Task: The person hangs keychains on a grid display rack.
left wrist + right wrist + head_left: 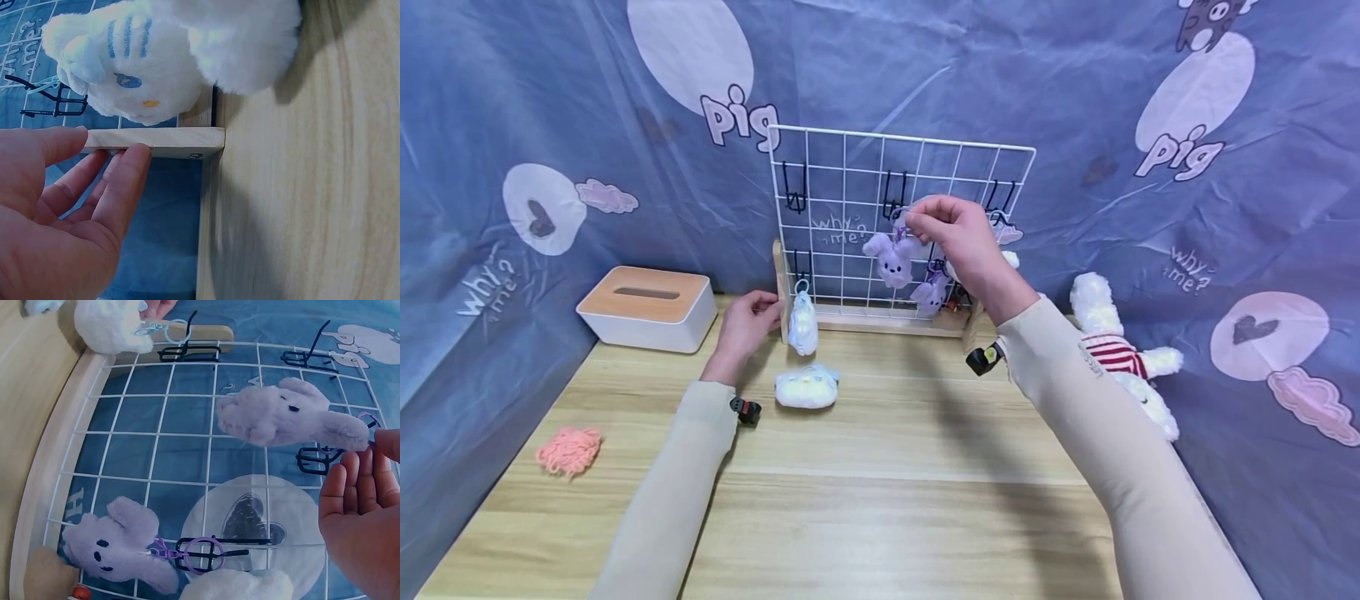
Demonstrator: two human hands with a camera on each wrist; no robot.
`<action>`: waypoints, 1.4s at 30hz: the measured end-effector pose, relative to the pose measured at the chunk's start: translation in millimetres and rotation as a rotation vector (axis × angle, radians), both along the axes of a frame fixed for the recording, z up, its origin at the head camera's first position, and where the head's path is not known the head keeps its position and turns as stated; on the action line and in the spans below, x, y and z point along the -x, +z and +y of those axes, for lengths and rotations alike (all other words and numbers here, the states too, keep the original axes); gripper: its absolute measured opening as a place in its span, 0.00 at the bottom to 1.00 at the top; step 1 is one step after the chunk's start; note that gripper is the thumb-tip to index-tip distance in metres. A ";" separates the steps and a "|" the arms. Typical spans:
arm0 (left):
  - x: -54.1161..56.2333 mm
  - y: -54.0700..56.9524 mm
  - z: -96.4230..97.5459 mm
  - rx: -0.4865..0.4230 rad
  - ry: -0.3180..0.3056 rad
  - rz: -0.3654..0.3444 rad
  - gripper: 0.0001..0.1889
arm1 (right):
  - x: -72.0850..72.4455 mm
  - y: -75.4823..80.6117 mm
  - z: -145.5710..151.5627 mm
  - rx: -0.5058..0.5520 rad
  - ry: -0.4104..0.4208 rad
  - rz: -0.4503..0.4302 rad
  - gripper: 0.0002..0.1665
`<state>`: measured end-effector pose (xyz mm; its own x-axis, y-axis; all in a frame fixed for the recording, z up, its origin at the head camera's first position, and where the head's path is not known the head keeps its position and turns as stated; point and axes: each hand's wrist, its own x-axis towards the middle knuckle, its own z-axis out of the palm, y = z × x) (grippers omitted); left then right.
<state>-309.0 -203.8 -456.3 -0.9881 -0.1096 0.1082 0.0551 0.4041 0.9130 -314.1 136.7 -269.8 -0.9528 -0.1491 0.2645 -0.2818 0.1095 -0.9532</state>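
My right hand (958, 237) pinches the ring end of a purple plush keychain (891, 260), which dangles before the white wire grid rack (902, 137). Its fingers are close to the middle upper black hook (319, 461). With thumb and fingers on opposite faces, my left hand (745, 329) grips the wooden side post (162, 137) of the rack. A white plush keychain (803, 325) hangs on the lower left hook beside that post. Lower right on the grid hangs another purple plush keychain (106, 547), partly behind my right arm in the head view.
On the table, a white plush (807, 388) lies in front of the rack. A tissue box (692, 312) with a wooden lid stands at the back left, pink yarn (569, 452) nearer. A white plush in red stripes (1112, 354) lies at right. Patterned fabric (1000, 67) surrounds the table.
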 end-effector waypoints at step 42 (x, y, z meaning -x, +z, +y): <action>5.0 -7.4 -0.8 -0.005 0.020 0.019 0.16 | 22.2 -12.9 -22.8 0.027 -0.184 -0.029 0.10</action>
